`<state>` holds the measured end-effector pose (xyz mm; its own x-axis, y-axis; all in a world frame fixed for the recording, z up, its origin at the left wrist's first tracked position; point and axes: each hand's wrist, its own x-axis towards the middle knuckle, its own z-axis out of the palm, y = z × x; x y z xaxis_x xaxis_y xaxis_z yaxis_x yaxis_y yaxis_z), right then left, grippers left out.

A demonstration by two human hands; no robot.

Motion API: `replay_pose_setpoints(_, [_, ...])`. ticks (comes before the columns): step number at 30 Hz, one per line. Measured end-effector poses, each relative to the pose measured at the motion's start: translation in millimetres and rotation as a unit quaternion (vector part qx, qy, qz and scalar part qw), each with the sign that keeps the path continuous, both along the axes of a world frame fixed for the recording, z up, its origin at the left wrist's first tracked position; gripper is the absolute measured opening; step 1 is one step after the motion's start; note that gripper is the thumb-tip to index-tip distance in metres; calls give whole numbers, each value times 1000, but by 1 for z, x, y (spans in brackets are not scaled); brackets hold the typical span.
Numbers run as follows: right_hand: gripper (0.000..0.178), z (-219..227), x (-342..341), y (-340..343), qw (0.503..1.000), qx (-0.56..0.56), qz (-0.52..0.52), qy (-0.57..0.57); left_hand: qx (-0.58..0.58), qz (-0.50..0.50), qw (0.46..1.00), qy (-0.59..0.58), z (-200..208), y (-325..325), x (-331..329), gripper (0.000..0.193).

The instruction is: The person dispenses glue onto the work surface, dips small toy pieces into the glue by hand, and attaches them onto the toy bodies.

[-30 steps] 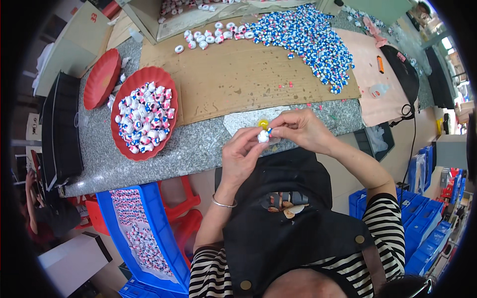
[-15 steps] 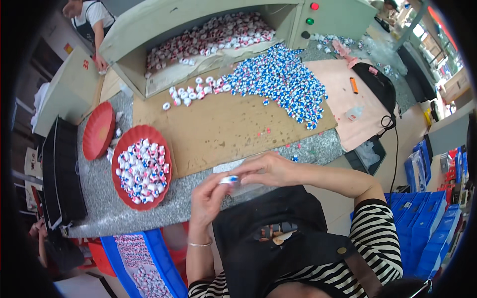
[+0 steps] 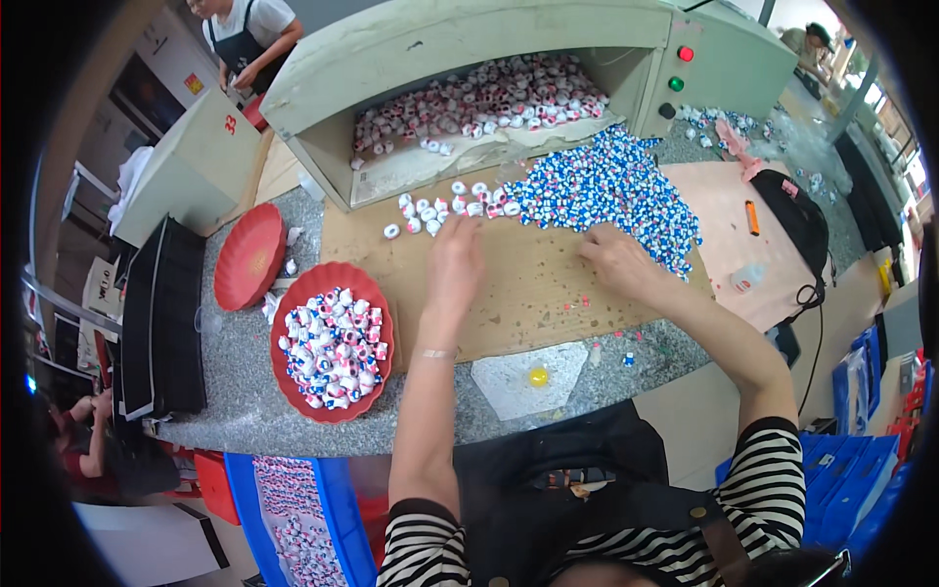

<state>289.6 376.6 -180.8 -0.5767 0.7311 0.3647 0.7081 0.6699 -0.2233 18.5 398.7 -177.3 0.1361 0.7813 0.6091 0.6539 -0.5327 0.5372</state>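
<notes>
My left hand (image 3: pixel 456 259) reaches over the brown board to a loose row of round white-and-pink pieces (image 3: pixel 427 212). Its fingers are drawn together at the row's edge; whatever they grip is hidden. My right hand (image 3: pixel 620 258) is at the near left edge of a heap of small blue-and-white pieces (image 3: pixel 611 181). Those fingers are bent and pressed together, their tips too small to show what is between them. Left of my left forearm stands a red scalloped bowl (image 3: pixel 281 364) filled with white, pink and blue pieces (image 3: pixel 333 347).
Behind the board (image 3: pixel 533 284), a pale green machine housing (image 3: pixel 411 59) holds many white-and-pink pieces. Another red bowl (image 3: pixel 227 279) sits at the left. A whitish plate with a yellow spot (image 3: pixel 538 377) lies near me. A blue crate (image 3: pixel 342 519) stands below the table edge. Another person (image 3: pixel 256 39) is far left.
My hands were together near my body with a white-and-blue piece between them. They have parted and moved forward, left to the white-and-pink row, right to the blue-and-white heap. The view has shifted.
</notes>
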Motion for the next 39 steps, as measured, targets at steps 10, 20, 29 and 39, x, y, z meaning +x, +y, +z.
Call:
replay_pose_setpoints(10, [15, 1, 24, -64, 992, -99, -71, 16, -61, 69, 973, 211, -25, 55, 37, 34])
replay_pose_setpoints(20, [12, 20, 5, -72, 980, -182, -62, 55, -311, -99, 802, -500, -28, -156, -24, 22])
replay_pose_setpoints(29, [16, 7, -75, -117, 985, -103, 139, -10, -358, -206, 651, -637, -29, -224, -44, 26])
replay_pose_setpoints(39, [16, 5, -76, -116, 983, -89, 159, 25, -386, -143, 732, -544, -23, -224, -23, 35])
